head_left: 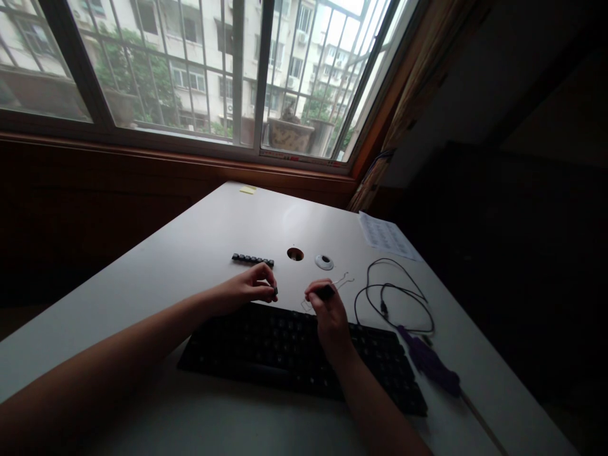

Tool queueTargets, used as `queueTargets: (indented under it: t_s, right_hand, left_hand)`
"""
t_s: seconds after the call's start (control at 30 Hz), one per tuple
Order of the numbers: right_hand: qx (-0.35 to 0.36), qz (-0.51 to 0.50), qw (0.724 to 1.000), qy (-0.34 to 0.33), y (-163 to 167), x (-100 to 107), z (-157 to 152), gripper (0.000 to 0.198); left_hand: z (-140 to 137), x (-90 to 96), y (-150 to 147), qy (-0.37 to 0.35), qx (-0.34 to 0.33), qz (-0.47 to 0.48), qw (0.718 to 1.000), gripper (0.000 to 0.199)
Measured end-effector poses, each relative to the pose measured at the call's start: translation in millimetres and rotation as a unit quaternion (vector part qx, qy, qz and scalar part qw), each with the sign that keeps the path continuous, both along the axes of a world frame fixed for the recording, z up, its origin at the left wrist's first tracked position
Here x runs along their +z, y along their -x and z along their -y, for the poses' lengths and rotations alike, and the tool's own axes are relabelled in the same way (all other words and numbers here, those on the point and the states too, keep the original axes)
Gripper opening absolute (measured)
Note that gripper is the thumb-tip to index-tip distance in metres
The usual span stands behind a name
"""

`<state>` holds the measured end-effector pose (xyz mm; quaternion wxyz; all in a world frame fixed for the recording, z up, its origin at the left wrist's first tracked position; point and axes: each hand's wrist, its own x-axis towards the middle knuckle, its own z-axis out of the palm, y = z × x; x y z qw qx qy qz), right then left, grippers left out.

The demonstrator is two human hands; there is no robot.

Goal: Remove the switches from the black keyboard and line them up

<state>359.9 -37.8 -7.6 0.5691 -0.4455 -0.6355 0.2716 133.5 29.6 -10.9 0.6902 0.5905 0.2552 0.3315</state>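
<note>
My left hand (254,284) pinches a small black keycap (275,291) between thumb and fingers, just above the back edge of a black keyboard (266,367). In my right hand (331,316) is a wire keycap puller (325,292) with a black handle; thin wires stick out at both ends. That hand is over the keyboard's back edge, a short way right of the left one. Behind my left hand a row of several black keycaps (253,259) lies on the white table (190,247). The forearms and right hand cover some of the keys.
Beyond my hands are a round hole (295,254) in the tabletop and a grey ring-shaped cover (324,261). A coiled black cable (380,285) and a purple duster (434,364) lie at the right. Printed paper (387,235) and yellow notes (247,189) rest towards the window (190,69).
</note>
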Motion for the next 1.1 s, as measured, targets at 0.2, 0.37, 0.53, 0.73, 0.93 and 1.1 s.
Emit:
queueTargets:
  t_s: [0.2, 0.37, 0.53, 0.73, 0.93, 1.1]
  right_hand:
    - [0.003, 0.003, 1.000, 0.019, -1.2, -4.0, 2.9, 0.019]
    - [0.053, 0.095, 0.994, -0.007, 1.5, 1.6, 7.5, 0.021]
    - [0.035, 0.169, 0.984, -0.044, 5.6, -0.3, 5.0, 0.020]
    - [0.061, 0.216, 0.972, -0.067, 3.9, -10.5, 1.0, 0.025]
    - [0.079, 0.230, 0.967, -0.071, 7.2, -8.5, 3.3, 0.020]
    - [0.055, 0.209, 0.975, -0.050, 3.4, -5.0, -1.9, 0.016]
  left_hand:
    - [0.9, 3.3, -1.3, -0.002, -0.009, -0.005, 1.000, 0.029]
    - [-0.7, 0.6, -1.9, -0.021, -0.016, 0.000, 1.000, 0.026]
    - [-3.0, -2.5, -2.0, -0.023, -0.039, 0.007, 0.999, 0.025]
    - [-2.7, -2.1, -1.8, -0.039, -0.061, -0.002, 0.997, 0.027]
    - [-1.8, -2.1, -0.8, -0.050, -0.087, -0.013, 0.995, 0.028]
    - [-0.1, 4.0, -2.2, -0.074, -0.053, -0.050, 0.995, 0.025]
